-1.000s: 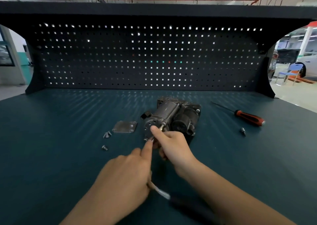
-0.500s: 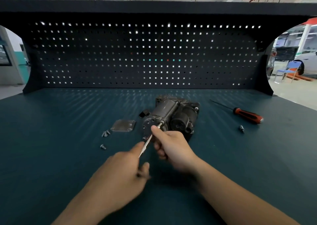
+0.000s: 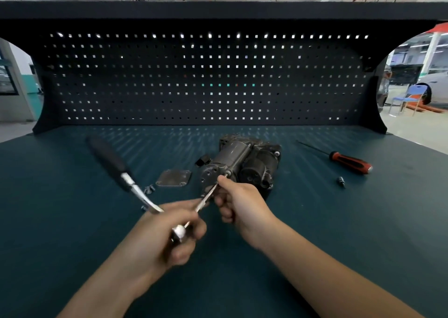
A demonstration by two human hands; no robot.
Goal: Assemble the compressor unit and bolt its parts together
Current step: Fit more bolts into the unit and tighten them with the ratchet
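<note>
While left hand (image 3: 167, 235) grips blurred ratchet (image 3: 110, 159), right hand (image 3: 240, 204) pinches its tip at compressor (image 3: 242, 160), contact hidden.

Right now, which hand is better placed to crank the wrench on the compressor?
Probably left. The left hand grips the ratchet wrench at its head, while the right hand pinches the extension bar against the compressor, steadying it.

Dark metal compressor (image 3: 242, 165) mid-bench, square cover plate (image 3: 173, 178) flat just left — loose bolts (image 3: 149, 189) beside it
</note>
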